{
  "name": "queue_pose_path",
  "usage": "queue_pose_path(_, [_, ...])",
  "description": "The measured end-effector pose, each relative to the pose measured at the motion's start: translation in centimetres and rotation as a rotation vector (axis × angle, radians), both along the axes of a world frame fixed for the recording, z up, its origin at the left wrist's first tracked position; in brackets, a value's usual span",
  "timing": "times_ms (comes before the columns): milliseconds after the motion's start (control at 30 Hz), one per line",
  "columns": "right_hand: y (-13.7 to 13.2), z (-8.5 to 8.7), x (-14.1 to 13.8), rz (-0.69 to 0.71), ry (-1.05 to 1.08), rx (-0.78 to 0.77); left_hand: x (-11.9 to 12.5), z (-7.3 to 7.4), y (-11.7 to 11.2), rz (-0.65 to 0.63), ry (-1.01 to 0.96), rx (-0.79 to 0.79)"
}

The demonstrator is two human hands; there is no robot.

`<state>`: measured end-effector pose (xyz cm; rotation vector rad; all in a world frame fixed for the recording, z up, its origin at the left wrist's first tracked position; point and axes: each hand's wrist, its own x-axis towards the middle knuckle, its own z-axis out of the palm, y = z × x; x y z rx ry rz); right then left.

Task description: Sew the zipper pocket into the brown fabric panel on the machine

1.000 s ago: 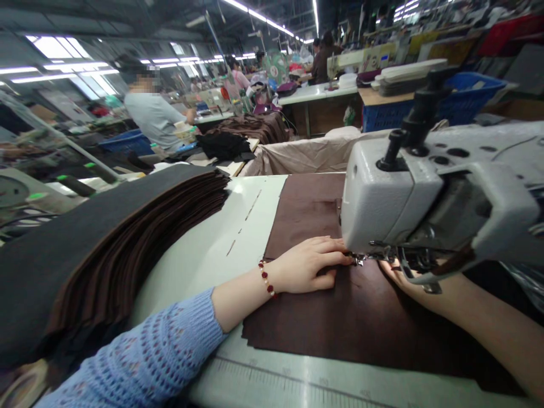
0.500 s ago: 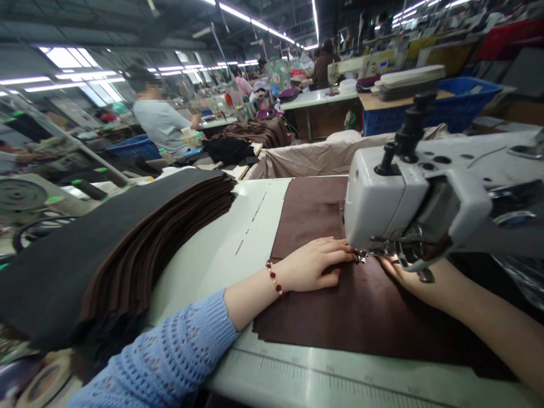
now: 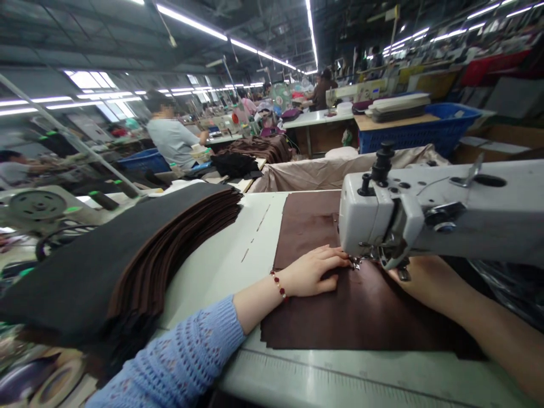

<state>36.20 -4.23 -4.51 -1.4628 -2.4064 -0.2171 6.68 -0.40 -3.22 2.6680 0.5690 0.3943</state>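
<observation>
Under the head of a white industrial sewing machine [image 3: 366, 221], a brown fabric panel [image 3: 352, 306] lies flat on a white worktable [image 3: 221, 272], with its far part running toward 12 o'clock and the presser foot [image 3: 355, 262] resting on it. The left hand [image 3: 312, 273] lies palm down on the panel, open and flat with the fingers close together, holding nothing in a grip; its fingertips are just beside the presser foot. A beaded bracelet [image 3: 279, 285] circles that wrist, and a blue knit sleeve [image 3: 170, 357] covers the forearm. The right hand [image 3: 408, 276] lies on the panel at about 3 o'clock from the needle area, and the machine hides its fingers, so their spread cannot be told. At 10 o'clock from the left hand, a tall stack of dark cut fabric pieces [image 3: 140, 272] lies on the table. A printed ruler scale [image 3: 340, 374] runs along the table's near edge. Farther off at 11 o'clock, a person in a grey top [image 3: 172, 141] works at another station.
</observation>
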Motion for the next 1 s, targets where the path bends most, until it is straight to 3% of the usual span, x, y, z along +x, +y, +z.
queue_pose_path(167, [-3.8,0.2,1.7,0.016,0.017,0.080,1.3,0.6,-5.8,0.322,0.064,-0.019])
queue_pose_path(267, [-5.5,-0.1,1.4,0.062,0.098,0.122,2.0,1.0,-8.0,0.351,0.121,0.049])
queue_pose_path(467, [-6.0,-1.1,-0.8,0.181,0.166,-0.022,1.7,0.0,-7.8,0.280,0.096,0.172])
queue_pose_path(767, [-5.7,-1.9,-1.1,0.237,0.091,-0.003,1.8,-0.3,-8.4,0.301,0.151,0.277])
queue_pose_path(1000, [-7.7,-0.6,-0.6,0.283,0.095,-0.041,1.5,-0.6,-7.9,0.271,0.128,0.243])
